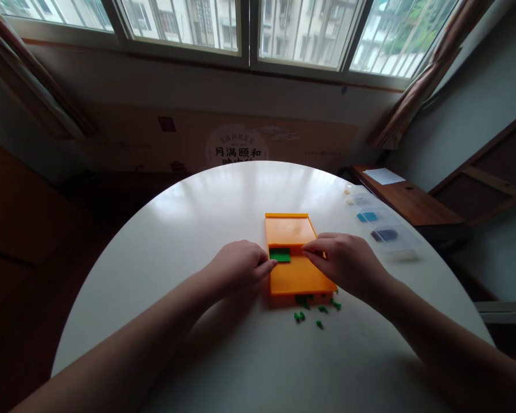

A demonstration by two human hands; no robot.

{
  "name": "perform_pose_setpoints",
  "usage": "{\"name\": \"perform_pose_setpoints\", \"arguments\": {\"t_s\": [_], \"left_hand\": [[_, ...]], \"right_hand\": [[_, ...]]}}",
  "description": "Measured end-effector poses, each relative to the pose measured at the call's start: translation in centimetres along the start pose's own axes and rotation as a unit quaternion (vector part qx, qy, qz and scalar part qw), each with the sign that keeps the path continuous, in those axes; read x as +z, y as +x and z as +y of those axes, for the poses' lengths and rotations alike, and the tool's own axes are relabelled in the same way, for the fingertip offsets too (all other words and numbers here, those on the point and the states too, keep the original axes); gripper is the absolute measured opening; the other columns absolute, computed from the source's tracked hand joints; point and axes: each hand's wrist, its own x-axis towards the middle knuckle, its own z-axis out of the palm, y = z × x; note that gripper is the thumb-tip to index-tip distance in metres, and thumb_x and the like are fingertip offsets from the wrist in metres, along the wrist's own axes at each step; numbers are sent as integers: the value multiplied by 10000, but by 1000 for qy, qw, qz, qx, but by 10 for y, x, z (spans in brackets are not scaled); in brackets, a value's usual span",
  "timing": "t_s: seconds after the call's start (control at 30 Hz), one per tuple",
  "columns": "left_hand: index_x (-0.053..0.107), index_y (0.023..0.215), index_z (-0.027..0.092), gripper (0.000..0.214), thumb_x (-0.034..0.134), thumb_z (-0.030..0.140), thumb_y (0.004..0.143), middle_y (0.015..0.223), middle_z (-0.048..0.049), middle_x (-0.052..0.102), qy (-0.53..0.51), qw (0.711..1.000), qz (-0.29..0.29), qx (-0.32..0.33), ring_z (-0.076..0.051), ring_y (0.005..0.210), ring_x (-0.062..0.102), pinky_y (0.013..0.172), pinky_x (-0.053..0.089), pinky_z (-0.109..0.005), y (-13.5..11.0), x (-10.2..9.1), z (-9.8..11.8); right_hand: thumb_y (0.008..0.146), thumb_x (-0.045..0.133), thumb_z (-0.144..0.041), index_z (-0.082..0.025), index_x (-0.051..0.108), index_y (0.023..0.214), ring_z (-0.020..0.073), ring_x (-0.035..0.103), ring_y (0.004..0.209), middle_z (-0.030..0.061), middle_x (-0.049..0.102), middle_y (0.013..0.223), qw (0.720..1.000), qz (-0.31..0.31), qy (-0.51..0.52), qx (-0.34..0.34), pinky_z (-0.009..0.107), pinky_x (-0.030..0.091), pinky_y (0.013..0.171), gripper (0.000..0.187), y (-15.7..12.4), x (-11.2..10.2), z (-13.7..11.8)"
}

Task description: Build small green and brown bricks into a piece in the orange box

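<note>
Left grip (244, 261) at tray (301, 279), green pieces (323, 309), boxes (403, 244)

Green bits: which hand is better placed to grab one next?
Probably right: the right hand is nearer most bits; left hand is by the green block, at the left edge of the tray. Can't tell if the right fingers hold anything.

- A window (248, 34) spans the top of the frame, buildings (215, 23) and greenery (427, 26) outside.
- Curtains (416, 94) hang at upper left and upper right.
- A printed panel (327, 135) bearing Chinese characters stretches across upper center.
- White paper (384, 176) lies on a brown desk (430, 202), right of center.
</note>
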Motion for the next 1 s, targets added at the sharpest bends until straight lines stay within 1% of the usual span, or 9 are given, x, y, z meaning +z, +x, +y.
{"name": "perform_pose_setpoints", "arguments": {"t_s": [0.07, 0.13, 0.2, 0.27, 0.37, 0.57, 0.7, 0.8, 1.0], "left_hand": [[632, 654, 197, 462, 371, 487, 902, 706, -45, 667, -2, 1000, -5, 2, -161, 616, 543, 540, 312, -266, 0, 0, 0], [626, 650, 195, 465, 367, 486, 906, 702, -44, 664, -4, 1000, -8, 1, -158, 613, 539, 540, 311, -265, 0, -1, 1], [614, 640, 194, 463, 370, 484, 906, 693, -39, 658, -6, 1000, -8, -2, -153, 605, 530, 536, 307, -263, 0, -2, 2], [602, 630, 190, 461, 375, 482, 905, 680, -35, 648, -10, 1000, -8, -5, -146, 591, 518, 528, 300, -262, 0, -3, 2], [587, 616, 183, 452, 387, 469, 901, 661, -35, 633, -16, 1000, -8, -7, -138, 581, 505, 521, 292, -262, 0, -3, 2], [574, 610, 183, 433, 398, 458, 894, 655, -24, 627, -15, 1000, -11, -7, -127, 570, 486, 517, 273, -261, -1, -2, 1], [572, 609, 183, 435, 397, 462, 893, 653, -23, 623, -16, 1000, -11, -6, -127, 570, 480, 515, 267, -261, -1, -2, 1], [578, 619, 185, 436, 391, 466, 895, 661, -25, 626, -19, 1000, -15, -7, -128, 573, 482, 515, 268, -258, -1, -3, 1], [593, 628, 188, 431, 392, 460, 895, 676, -26, 636, -14, 1000, -17, -13, -134, 587, 496, 511, 258, -258, 0, -4, 3]], "right_hand": [[915, 514, -281, -263, 743, 916, 132, 611, 748, 8, 703, 856, 997, -43, 20, -56, 240, 373, 646, 229, -9, -16, 3], [910, 517, -266, -267, 741, 873, 120, 590, 688, 3, 688, 800, 984, -120, 39, -126, 238, 352, 615, 227, -18, -29, 2], [911, 515, -256, -274, 727, 796, 105, 549, 612, -17, 660, 720, 969, -178, 45, -167, 239, 320, 578, 242, -24, -36, -2], [924, 488, -231, -262, 705, 744, 100, 524, 585, -23, 637, 684, 959, -204, 42, -194, 244, 308, 575, 283, -26, -38, -7], [925, 469, -200, -250, 694, 749, 101, 518, 596, -20, 629, 687, 951, -214, 41, -222, 250, 299, 582, 290, -25, -32, -11], [870, 516, -167, -231, 689, 739, 88, 496, 594, -22, 625, 699, 940, -228, 63, -245, 252, 262, 568, 227, -21, -20, -5], [848, 526, -144, -238, 692, 752, 88, 510, 610, -26, 633, 708, 938, -237, 72, -244, 245, 268, 578, 214, -23, -19, -5], [863, 513, -154, -235, 681, 728, 90, 524, 618, -26, 636, 701, 941, -238, 69, -232, 239, 278, 587, 230, -23, -25, -5], [870, 506, -178, -266, 728, 814, 107, 586, 677, -14, 689, 770, 957, -232, 59, -167, 238, 324, 629, 245, -22, -45, 11]]}}
